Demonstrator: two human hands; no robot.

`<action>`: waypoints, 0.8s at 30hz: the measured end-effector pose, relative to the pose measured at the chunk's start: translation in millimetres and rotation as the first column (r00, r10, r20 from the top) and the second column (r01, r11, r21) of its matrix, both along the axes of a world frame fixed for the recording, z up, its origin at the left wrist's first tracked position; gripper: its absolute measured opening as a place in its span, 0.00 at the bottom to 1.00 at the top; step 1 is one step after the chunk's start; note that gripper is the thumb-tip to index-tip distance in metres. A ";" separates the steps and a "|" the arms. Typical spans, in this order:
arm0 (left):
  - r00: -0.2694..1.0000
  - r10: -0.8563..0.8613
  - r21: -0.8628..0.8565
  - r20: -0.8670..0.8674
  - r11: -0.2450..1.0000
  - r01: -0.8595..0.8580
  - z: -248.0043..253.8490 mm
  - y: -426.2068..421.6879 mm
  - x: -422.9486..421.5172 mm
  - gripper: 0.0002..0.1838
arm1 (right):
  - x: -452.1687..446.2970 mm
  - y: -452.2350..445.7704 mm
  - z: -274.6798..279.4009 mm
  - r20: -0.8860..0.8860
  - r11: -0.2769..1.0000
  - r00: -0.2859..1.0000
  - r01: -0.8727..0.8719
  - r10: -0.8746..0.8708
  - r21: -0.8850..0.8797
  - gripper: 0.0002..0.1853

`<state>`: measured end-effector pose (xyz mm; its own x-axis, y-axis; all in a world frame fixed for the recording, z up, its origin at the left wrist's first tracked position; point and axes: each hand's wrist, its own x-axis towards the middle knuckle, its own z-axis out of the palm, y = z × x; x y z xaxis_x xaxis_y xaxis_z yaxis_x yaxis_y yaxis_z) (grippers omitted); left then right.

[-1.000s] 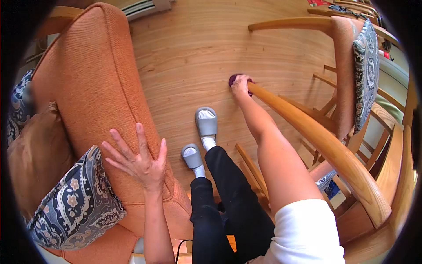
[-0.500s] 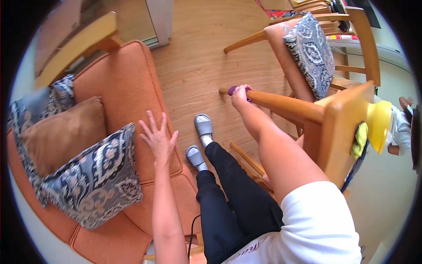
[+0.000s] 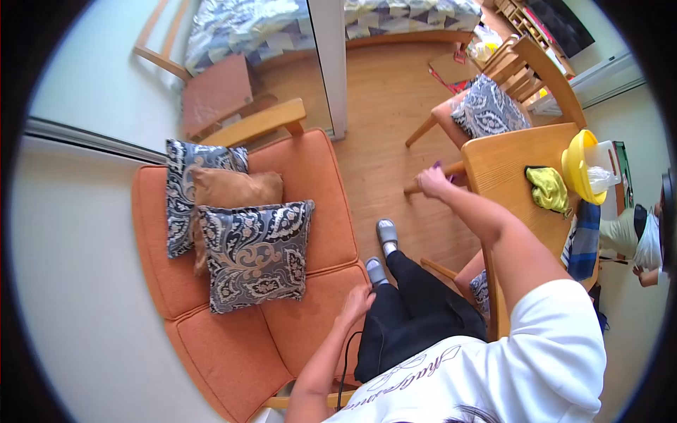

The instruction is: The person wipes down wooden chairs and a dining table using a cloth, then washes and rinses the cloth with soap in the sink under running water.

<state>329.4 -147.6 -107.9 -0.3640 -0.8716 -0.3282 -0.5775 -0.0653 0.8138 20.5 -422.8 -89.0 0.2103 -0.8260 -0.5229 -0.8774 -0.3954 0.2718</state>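
My right hand [image 3: 434, 182] is closed around a purple cloth [image 3: 438, 166], pressed against the wooden table leg [image 3: 455, 170]. Only bits of the cloth show past my fingers. My left hand [image 3: 357, 303] hangs beside my thigh, over the front edge of the orange sofa [image 3: 321, 202]; its fingers are loosely extended and it holds nothing. On the sofa lie two patterned cushions [image 3: 257, 257] with a brown cushion [image 3: 236, 189] between them.
The wooden table [image 3: 504, 166] at right bears a yellow-green cloth [image 3: 546, 188] and a yellow basin [image 3: 578, 166]. Beyond it stands a chair with a patterned cushion [image 3: 488, 109]. Another person [image 3: 624, 233] is at the far right. A glass sliding door's frame [image 3: 337, 77] stands behind the sofa.
My left hand has drawn back from above the sofa to beside my thigh. My right hand stays at the table leg with the purple cloth. The view has tilted and shifted.
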 end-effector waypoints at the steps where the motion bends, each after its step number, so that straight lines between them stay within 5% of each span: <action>1: 0.999 -0.042 -0.059 -0.012 0.997 0.041 11.3 12.6 10.1 0.14 | 6.0 14.6 16.8 0.230 1.000 0.973 0.017 -0.021 0.021 0.09; 3: 0.992 -0.073 0.061 0.100 0.996 0.068 31.4 35.9 35.4 0.12 | 27.1 54.8 112.8 0.406 0.991 0.912 -0.003 -0.052 0.133 0.08; 7: 0.990 -0.106 0.244 0.096 0.966 0.080 100.9 71.1 84.6 0.09 | -15.9 170.2 174.6 0.405 0.962 0.873 -0.260 0.270 -0.080 0.07; 8: 0.989 -0.102 0.225 0.107 0.971 0.076 113.7 76.0 93.4 0.09 | -22.4 198.0 209.5 0.343 0.949 0.891 -0.315 0.298 -0.008 0.07; 9: 0.999 -0.037 0.294 0.034 0.956 0.026 128.0 82.5 99.9 0.09 | -34.1 229.3 221.5 0.196 0.949 0.949 -0.277 0.246 0.151 0.13; 10: 0.999 0.036 0.369 -0.035 0.929 -0.021 138.3 88.7 105.3 0.10 | -43.8 252.9 242.7 0.256 0.928 0.961 -0.190 0.108 0.321 0.16; 11: 0.999 0.049 0.361 -0.025 0.932 -0.036 143.0 91.9 110.5 0.10 | -58.7 290.8 240.6 0.143 0.896 0.977 0.083 -0.160 0.437 0.15; 13: 0.970 -0.236 0.189 0.048 0.956 0.223 148.8 89.9 117.7 0.11 | -51.1 322.7 279.3 -0.080 0.605 0.890 0.369 -0.450 0.705 0.26; 14: 0.956 -0.273 0.268 0.112 0.934 0.235 195.2 74.1 104.6 0.13 | -62.9 352.7 266.0 0.008 0.633 0.871 0.351 -0.492 0.689 0.30; 15: 0.958 -0.259 0.246 0.125 0.943 0.223 191.5 80.9 104.2 0.13 | -93.1 407.5 219.6 0.317 0.549 0.529 0.365 -0.787 0.752 0.30; 16: 0.993 -0.113 0.375 0.038 0.923 0.091 183.5 96.9 106.5 0.14 | -81.8 426.7 217.8 0.325 0.308 0.013 0.351 -0.946 0.884 0.25; 17: 0.999 0.042 0.500 -0.032 0.866 -0.020 178.5 98.6 108.8 0.16 | -53.0 428.4 242.7 0.395 0.300 -0.189 0.391 -0.899 0.870 0.19; 18: 0.996 0.075 0.495 -0.052 0.868 -0.040 182.7 98.9 107.5 0.16 | -81.4 481.3 148.7 0.484 0.366 -0.247 0.403 -0.839 0.839 0.15; 19: 0.996 0.064 0.460 -0.061 0.887 -0.029 187.9 97.7 103.4 0.16 | -72.3 484.9 152.0 0.525 0.350 -0.225 0.527 -0.821 0.774 0.13; 20: 0.996 0.060 0.439 -0.066 0.898 -0.025 194.3 94.7 101.6 0.16 | -77.8 497.2 127.2 0.690 0.563 0.037 0.611 -0.723 0.557 0.12; 24: 0.998 0.052 0.364 -0.043 0.931 -0.032 219.2 42.2 100.3 0.16 | -59.4 445.4 161.9 0.572 0.438 0.049 0.698 -0.819 0.567 0.13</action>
